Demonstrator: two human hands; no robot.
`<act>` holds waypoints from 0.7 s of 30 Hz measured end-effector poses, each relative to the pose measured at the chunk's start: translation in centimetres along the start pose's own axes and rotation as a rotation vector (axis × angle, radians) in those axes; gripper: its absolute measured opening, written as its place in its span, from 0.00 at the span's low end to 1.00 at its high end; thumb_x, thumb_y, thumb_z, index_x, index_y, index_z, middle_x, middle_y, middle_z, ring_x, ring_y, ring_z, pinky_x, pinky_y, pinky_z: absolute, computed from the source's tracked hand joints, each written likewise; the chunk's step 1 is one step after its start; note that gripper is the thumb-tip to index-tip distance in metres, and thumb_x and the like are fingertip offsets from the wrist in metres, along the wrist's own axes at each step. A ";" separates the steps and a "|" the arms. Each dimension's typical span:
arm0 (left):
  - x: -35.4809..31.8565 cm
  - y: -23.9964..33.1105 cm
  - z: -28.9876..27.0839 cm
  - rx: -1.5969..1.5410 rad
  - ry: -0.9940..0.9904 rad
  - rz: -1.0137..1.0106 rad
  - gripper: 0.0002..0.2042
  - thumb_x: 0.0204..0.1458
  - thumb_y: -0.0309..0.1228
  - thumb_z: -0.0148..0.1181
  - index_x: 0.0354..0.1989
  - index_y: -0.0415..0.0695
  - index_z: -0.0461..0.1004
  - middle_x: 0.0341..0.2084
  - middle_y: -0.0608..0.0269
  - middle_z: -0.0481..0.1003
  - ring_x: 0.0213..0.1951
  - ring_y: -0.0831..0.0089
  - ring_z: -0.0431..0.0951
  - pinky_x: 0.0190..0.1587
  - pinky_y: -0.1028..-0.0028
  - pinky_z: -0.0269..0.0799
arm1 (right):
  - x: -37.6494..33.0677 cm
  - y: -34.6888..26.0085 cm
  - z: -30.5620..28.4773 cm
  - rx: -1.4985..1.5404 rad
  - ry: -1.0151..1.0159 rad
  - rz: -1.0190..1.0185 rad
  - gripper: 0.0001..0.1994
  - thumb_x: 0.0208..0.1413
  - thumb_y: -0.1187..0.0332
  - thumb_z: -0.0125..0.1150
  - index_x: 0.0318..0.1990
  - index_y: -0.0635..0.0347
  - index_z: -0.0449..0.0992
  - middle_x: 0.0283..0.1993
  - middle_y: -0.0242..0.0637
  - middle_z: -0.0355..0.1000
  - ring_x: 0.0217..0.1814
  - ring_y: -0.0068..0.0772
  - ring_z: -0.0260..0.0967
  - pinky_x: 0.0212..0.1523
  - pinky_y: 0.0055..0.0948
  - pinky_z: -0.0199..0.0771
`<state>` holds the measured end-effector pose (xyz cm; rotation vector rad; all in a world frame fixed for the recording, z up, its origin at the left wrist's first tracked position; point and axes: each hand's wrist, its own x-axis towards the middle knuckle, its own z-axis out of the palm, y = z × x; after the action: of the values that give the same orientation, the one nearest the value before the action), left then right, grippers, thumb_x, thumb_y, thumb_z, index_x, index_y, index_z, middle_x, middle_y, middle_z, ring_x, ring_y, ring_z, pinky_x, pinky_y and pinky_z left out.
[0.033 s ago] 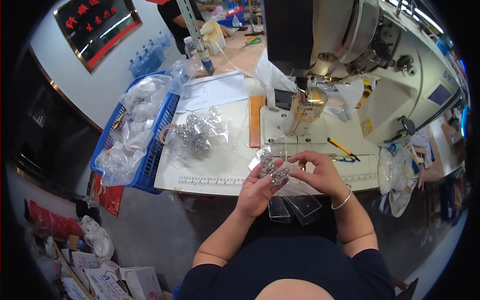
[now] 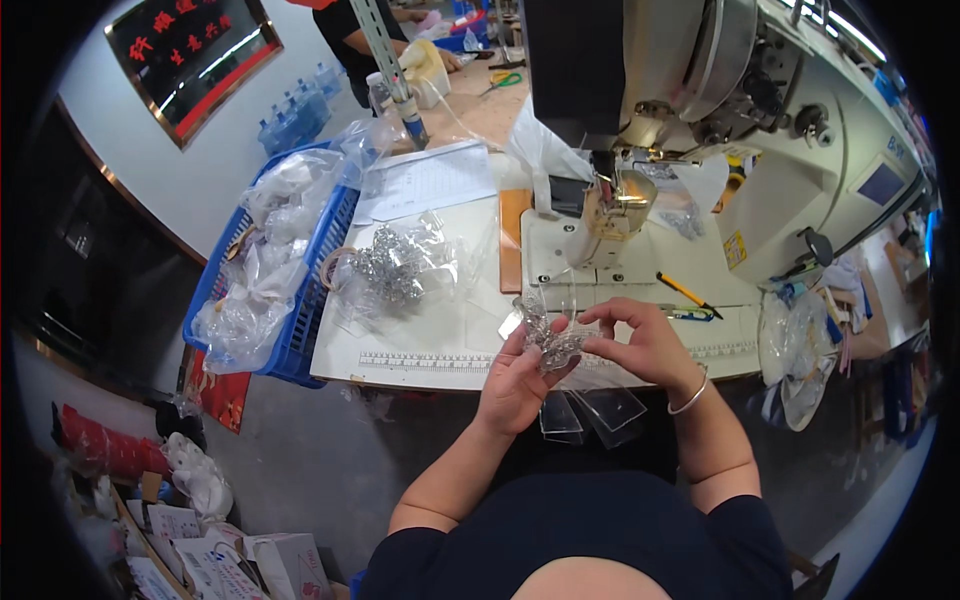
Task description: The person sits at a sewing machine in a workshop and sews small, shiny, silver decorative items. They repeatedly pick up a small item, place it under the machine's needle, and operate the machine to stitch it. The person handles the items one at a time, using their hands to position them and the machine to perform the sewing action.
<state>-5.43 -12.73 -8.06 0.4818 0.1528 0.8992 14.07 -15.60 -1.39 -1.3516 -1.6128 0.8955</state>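
My left hand (image 2: pixel 515 385) closes around a bunch of shiny silver trim or small metal pieces (image 2: pixel 552 345); their exact kind I cannot make out. At the bunch's right side, the thumb and fingertips of my right hand (image 2: pixel 640 345) pinch part of it. Clear plastic pieces with pale edges (image 2: pixel 605 408) hang below the hands, over the table's front edge. Just beyond my hands stands the sewing machine (image 2: pixel 615 215), its needle area above a white bed plate. Left of the hands, a second pile of silver pieces (image 2: pixel 390 268) lies on clear plastic sheets.
A blue basket (image 2: pixel 300 320) of clear plastic bags stands left of the white table (image 2: pixel 420 376). A ruler strip (image 2: pixel 430 362) runs along the front edge. Beyond lie an orange-brown bar (image 2: pixel 512 240), paper sheets (image 2: pixel 430 185) and a yellow-black pen (image 2: pixel 688 294). Another person works at the back.
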 end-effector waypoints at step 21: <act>0.7 -3.3 -0.4 -0.111 0.080 0.129 0.20 0.62 0.32 0.35 0.64 0.58 0.53 0.61 0.65 0.60 0.62 0.63 0.60 0.65 0.52 0.51 | 2.9 0.2 -4.7 -0.459 -0.155 -0.168 0.16 0.45 0.71 0.56 0.46 0.51 0.74 0.35 0.25 0.75 0.47 0.30 0.65 0.57 0.34 0.52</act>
<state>-2.79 -13.73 -9.90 0.3552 0.1449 1.0485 18.24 -12.65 0.79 -1.4463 -2.1089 0.5572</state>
